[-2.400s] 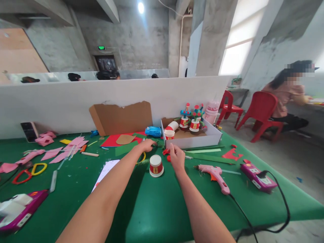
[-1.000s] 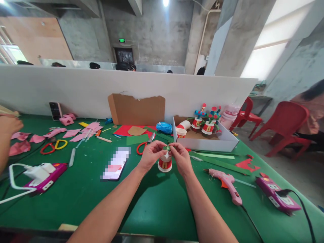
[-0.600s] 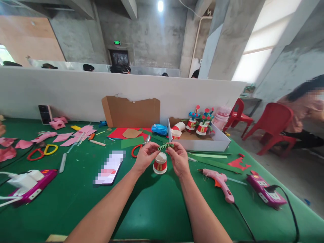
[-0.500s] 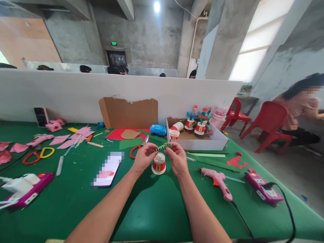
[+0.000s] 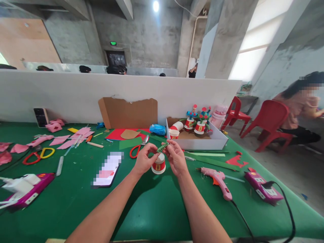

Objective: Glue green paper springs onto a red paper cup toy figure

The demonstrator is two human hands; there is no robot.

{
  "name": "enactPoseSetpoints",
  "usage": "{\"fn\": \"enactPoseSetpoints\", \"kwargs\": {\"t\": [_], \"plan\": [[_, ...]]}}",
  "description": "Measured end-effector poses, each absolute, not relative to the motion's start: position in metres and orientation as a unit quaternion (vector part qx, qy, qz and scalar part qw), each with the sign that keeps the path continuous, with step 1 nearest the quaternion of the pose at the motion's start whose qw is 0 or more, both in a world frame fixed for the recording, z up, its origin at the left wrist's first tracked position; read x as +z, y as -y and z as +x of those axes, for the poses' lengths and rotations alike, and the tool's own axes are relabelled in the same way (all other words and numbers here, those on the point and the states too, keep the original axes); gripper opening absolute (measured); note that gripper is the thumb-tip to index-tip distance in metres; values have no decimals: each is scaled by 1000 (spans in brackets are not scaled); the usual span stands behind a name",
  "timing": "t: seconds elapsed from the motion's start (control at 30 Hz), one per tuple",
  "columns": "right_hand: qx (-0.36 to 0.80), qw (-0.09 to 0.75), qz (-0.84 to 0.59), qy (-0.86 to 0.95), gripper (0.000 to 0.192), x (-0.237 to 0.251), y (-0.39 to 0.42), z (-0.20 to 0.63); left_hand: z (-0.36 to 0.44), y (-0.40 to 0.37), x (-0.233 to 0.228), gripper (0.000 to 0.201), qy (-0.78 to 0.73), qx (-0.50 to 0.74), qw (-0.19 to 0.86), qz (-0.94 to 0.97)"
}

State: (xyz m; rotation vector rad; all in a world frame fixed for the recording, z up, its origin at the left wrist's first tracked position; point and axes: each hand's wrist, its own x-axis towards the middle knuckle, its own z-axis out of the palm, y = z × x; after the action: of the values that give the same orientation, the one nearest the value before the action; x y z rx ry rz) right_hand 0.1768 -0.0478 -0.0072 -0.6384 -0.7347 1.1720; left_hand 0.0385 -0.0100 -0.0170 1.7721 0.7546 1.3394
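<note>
Both my hands hold a green folded paper spring (image 5: 162, 147) over the green table. My left hand (image 5: 144, 158) pinches its lower left end and my right hand (image 5: 175, 156) pinches its upper right end, so the spring slants upward to the right. Just below it an upturned white paper cup with a red band (image 5: 158, 164) stands on the table between my hands.
A pink glue gun (image 5: 217, 177) and a magenta power strip (image 5: 263, 189) lie to the right. A white box (image 5: 215, 143) with finished cup figures sits behind. Red scissors (image 5: 136, 148), a phone (image 5: 107, 168), pink paper scraps and another power strip (image 5: 24, 194) lie left. A person sits far right.
My hands went from the table to lifting the green spring over the cup, stretched it level, and now its right end is raised so it slants.
</note>
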Motion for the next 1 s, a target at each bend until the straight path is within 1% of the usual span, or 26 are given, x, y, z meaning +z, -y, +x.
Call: {"fn": "enactPoseSetpoints", "kwargs": {"t": [0.2,0.3,0.37,0.47,0.7,0.77,0.93,1.0], "plan": [[529,694,-319,370,35,-9,49,173,39,16,-16,9,-298,501,333,741],[515,696,-323,382,37,-7,50,176,37,18,-15,12,-273,488,335,758],[491,701,-329,399,34,-5,50,179,36,18,-14,14,-267,495,339,754],[447,696,-352,439,27,-6,50,183,34,15,-15,11,-283,524,343,727],[358,672,-395,514,21,-13,46,185,34,8,-17,10,-293,557,344,697],[330,659,-410,537,19,-14,46,185,35,10,-16,12,-290,556,342,700],[245,616,-446,602,19,-12,49,182,36,12,-15,27,-281,539,355,710],[228,604,-454,614,18,-11,51,180,36,11,-16,30,-286,535,356,710]]}}
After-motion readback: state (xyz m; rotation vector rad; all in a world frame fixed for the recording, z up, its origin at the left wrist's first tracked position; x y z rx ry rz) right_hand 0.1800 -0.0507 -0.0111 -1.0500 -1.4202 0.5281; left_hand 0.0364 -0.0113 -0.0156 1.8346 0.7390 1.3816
